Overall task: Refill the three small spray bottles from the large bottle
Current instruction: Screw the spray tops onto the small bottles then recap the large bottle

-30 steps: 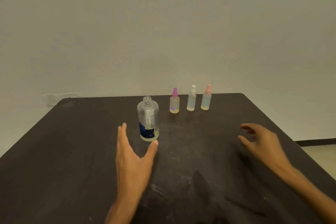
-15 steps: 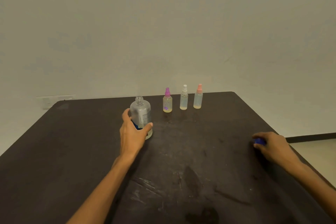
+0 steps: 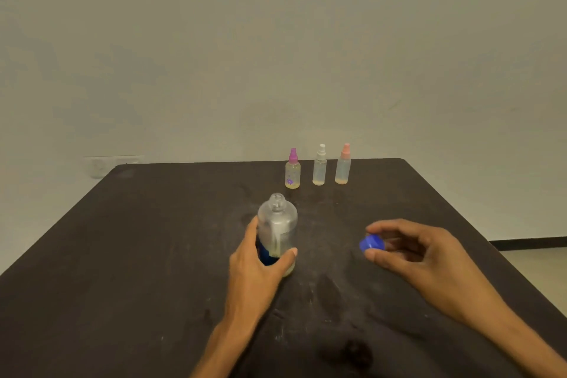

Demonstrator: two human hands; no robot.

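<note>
Blue cap pinched in your right grip, left grip clamped on large bottle: misthread and it leaks.

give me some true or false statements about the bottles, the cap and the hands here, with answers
1. The left hand grips the large clear plastic bottle. True.
2. The large bottle is capped. False: its neck is open.
3. The right hand pinches the small blue cap. True.
4. The pink-topped small spray bottle lies on its side. False: it stands upright.
5. The purple-topped small spray bottle is leftmost of the three. True.
</note>
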